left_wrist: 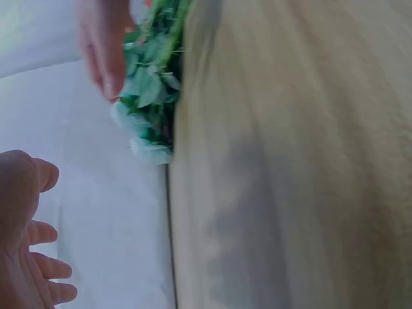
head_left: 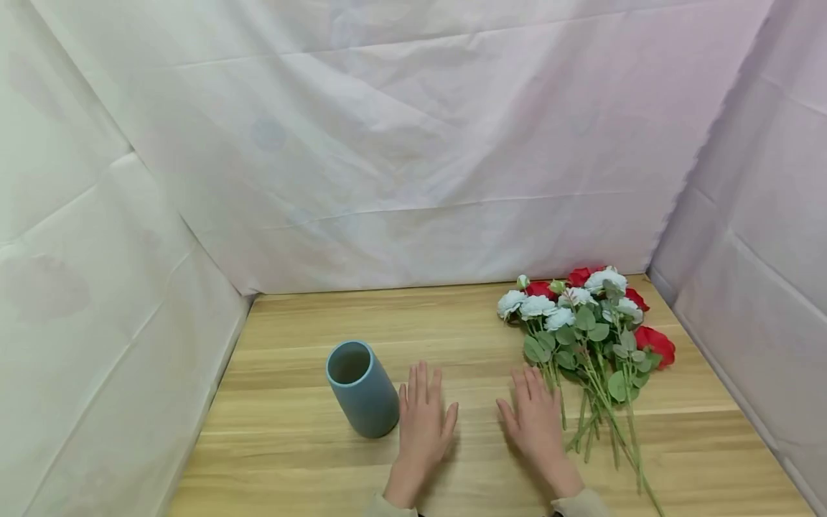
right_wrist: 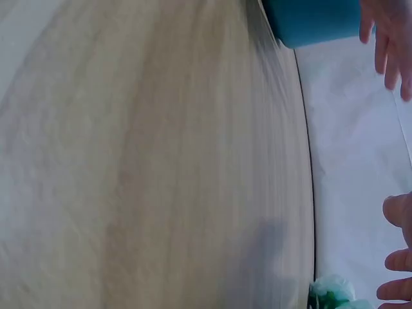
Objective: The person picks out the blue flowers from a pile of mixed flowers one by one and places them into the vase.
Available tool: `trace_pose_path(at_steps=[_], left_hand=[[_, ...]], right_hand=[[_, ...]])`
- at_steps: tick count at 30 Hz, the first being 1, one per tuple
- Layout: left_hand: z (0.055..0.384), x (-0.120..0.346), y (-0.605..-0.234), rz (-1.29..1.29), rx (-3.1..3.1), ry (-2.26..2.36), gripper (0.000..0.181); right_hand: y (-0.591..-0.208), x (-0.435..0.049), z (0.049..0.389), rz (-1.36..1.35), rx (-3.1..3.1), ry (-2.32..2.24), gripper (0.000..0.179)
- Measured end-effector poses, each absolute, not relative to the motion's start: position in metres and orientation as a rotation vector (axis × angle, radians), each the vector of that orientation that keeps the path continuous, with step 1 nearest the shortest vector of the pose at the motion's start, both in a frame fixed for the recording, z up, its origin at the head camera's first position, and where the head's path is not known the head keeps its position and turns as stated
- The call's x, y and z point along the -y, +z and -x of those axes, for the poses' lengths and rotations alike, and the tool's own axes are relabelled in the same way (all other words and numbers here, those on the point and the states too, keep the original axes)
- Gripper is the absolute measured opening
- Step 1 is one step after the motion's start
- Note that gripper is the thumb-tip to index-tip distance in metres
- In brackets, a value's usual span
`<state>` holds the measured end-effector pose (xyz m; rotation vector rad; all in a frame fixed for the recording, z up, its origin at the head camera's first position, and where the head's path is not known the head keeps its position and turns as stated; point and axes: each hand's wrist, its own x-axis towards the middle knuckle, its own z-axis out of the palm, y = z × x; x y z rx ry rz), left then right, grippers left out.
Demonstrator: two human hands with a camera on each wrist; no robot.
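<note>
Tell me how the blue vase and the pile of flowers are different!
The blue vase stands upright, but the flowers lie down in a pile. The vase is one plain colour, while the flowers have red and white blooms with green leaves and stems. The vase is beside the left hand; the flowers are beside the right hand. Both are on the wooden table.

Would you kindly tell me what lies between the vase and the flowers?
The left hand and the right hand, with wooden tabletop below, in the head view.
</note>
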<state>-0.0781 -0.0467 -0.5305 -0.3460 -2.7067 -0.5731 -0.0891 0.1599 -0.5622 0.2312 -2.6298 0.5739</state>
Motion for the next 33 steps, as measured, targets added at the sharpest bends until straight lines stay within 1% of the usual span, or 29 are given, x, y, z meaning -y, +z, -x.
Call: trace_pose_path(at_steps=[3,8,10,13,16,17,20,23,24,25,27,31,33], left_hand=[[0.074,0.052,-0.521,0.336,2.596,-0.737,0.05],[0.067,0.062,-0.507,0.36,2.296,-1.071,0.028],[0.063,0.066,-0.501,0.392,2.18,-1.161,0.025],[0.056,0.073,-0.489,0.432,2.031,-1.236,0.027],[0.047,0.081,-0.468,0.408,1.894,-1.226,0.026],[0.044,0.083,-0.46,0.397,1.839,-1.216,0.024],[0.037,0.088,-0.439,0.334,1.675,-1.157,0.014],[0.035,0.094,-0.434,0.228,1.518,-1.088,0.009],[0.036,0.096,-0.436,0.17,1.493,-1.064,0.008],[0.036,0.098,-0.437,0.117,1.465,-1.05,0.008],[0.038,0.103,-0.441,0.025,1.45,-1.046,0.016],[0.038,0.112,-0.444,-0.091,1.566,-1.116,0.047],[0.038,0.116,-0.445,-0.127,1.659,-1.169,0.059]], right_hand=[[-0.56,-0.168,0.092,-0.197,2.594,0.601,0.062],[-0.558,-0.185,0.097,-0.191,2.486,0.625,0.062],[-0.557,-0.192,0.099,-0.19,2.438,0.627,0.061],[-0.555,-0.204,0.1,-0.177,2.38,0.621,0.059],[-0.554,-0.215,0.1,-0.135,2.338,0.601,0.056],[-0.554,-0.218,0.1,-0.117,2.323,0.594,0.051],[-0.553,-0.228,0.099,-0.036,2.282,0.57,0.045],[-0.553,-0.238,0.098,0.024,2.237,0.57,0.04],[-0.552,-0.241,0.097,0.055,2.236,0.569,0.045],[-0.552,-0.244,0.097,0.08,2.233,0.574,0.044],[-0.552,-0.251,0.096,0.134,2.244,0.585,0.041],[-0.552,-0.261,0.092,0.265,2.292,0.594,0.036],[-0.552,-0.266,0.09,0.31,2.317,0.609,0.034]])
